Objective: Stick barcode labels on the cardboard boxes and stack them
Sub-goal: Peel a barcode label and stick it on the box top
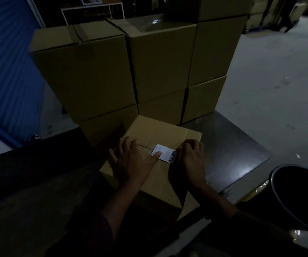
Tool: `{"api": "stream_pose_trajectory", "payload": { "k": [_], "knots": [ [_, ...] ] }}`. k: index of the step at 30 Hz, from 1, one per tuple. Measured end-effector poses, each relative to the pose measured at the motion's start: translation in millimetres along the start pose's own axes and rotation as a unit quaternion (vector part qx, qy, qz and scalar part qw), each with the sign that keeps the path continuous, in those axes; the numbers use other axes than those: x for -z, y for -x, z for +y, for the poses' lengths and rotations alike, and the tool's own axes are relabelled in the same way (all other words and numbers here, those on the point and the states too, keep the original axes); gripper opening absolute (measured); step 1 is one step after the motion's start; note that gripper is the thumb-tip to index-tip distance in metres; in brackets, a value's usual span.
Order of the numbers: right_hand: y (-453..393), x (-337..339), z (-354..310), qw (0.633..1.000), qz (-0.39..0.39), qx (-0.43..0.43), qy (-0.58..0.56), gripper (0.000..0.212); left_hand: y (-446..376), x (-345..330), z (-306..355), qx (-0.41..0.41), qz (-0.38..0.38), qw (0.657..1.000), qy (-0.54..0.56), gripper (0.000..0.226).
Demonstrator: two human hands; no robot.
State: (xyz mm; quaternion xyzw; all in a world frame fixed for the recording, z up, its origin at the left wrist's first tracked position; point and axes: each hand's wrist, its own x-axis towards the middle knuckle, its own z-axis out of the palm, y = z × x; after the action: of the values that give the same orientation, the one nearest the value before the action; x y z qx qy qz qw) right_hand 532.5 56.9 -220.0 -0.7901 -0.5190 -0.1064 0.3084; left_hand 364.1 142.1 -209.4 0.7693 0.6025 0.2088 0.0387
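From the head camera, in dim light, we see a closed cardboard box lying on a dark metal table, and we place everything else from that box. A white barcode label lies on the box's top face, over the centre seam, its barcode end toward the right. Our left hand rests flat on the box top with fingers spread and relaxed, the thumb tip pressing on the label's left part. Our right hand sits just right of the label with its fingers curled under at the label's right edge; we cannot tell whether they pinch anything. Behind the box stands a stack of cardboard boxes, in three columns at least two high. To the right of the box, near our right forearm, is the rim of a black bucket. Far left of the box is a blue corrugated wall.
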Motion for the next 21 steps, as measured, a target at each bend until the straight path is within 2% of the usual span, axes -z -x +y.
{"api": "stream_pose_trajectory", "payload": {
  "k": [2,4,7,9,13,16,21],
  "knots": [
    [-3,1,0,1.000,0.003,-0.009,0.005,0.014,0,-1,-1,-0.001,0.000,1.000,-0.001,0.106],
    [-9,2,0,1.000,-0.004,-0.022,0.008,0.026,0,-2,-2,-0.001,0.000,1.000,0.003,0.105],
    [-18,7,3,0.995,-0.086,-0.028,0.032,0.056,1,-1,-2,-0.004,0.002,1.000,0.005,0.105],
    [-21,11,6,0.992,-0.122,-0.029,0.029,0.066,1,0,-1,-0.001,0.002,1.000,0.001,0.105],
    [-22,20,3,0.991,-0.134,-0.016,0.013,0.073,1,0,0,-0.001,-0.001,1.000,0.001,0.107],
    [-25,20,2,0.989,-0.133,-0.064,-0.028,0.079,1,0,0,0.002,0.000,1.000,0.006,0.107],
    [-25,13,5,0.984,-0.145,-0.090,-0.042,0.062,0,-1,0,0.000,-0.007,1.000,-0.001,0.109]
  ]
}}
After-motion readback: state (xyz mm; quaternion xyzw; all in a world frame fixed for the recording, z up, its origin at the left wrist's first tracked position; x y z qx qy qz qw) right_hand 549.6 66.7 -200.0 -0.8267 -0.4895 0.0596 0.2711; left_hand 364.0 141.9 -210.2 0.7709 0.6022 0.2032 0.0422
